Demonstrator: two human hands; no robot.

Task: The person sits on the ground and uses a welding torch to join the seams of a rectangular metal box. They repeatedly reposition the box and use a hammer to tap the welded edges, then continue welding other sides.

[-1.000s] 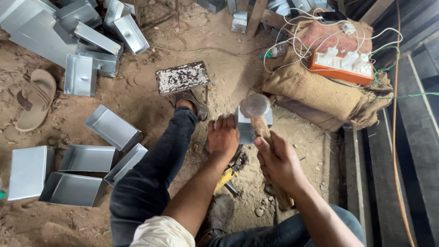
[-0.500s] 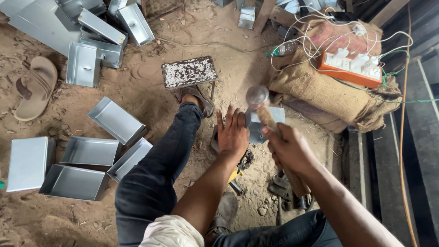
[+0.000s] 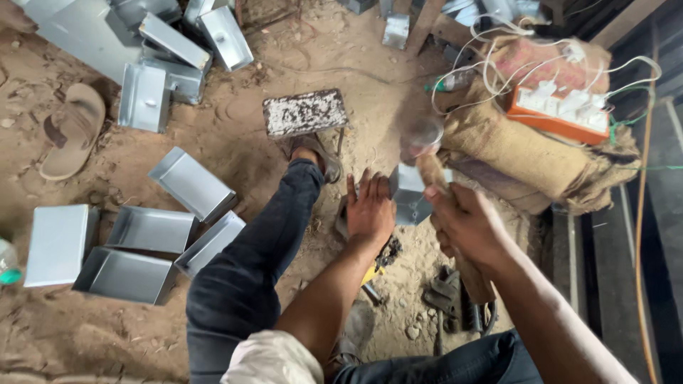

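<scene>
My right hand [image 3: 466, 224] grips the wooden handle of a hammer [image 3: 421, 139], whose metal head is raised and blurred above a small folded sheet-metal box [image 3: 411, 195]. My left hand [image 3: 370, 210] presses flat against the left side of that box, fingers spread, steadying it on the sandy ground. My left leg in dark jeans [image 3: 263, 249] stretches forward beside the hand, the sandalled foot near a small speckled stool [image 3: 304, 112].
Several finished metal boxes lie at the left [image 3: 142, 245] and top left [image 3: 171, 57]. A loose sandal [image 3: 71, 131] rests at far left. A sack-covered bundle with an orange power strip [image 3: 562, 114] and white cables sits at the right. Tools [image 3: 448, 295] lie by my knee.
The hammer head has swung lower toward the metal box, and my right hand dropped with it. My left hand stays against the box. The camera view shifted slightly.
</scene>
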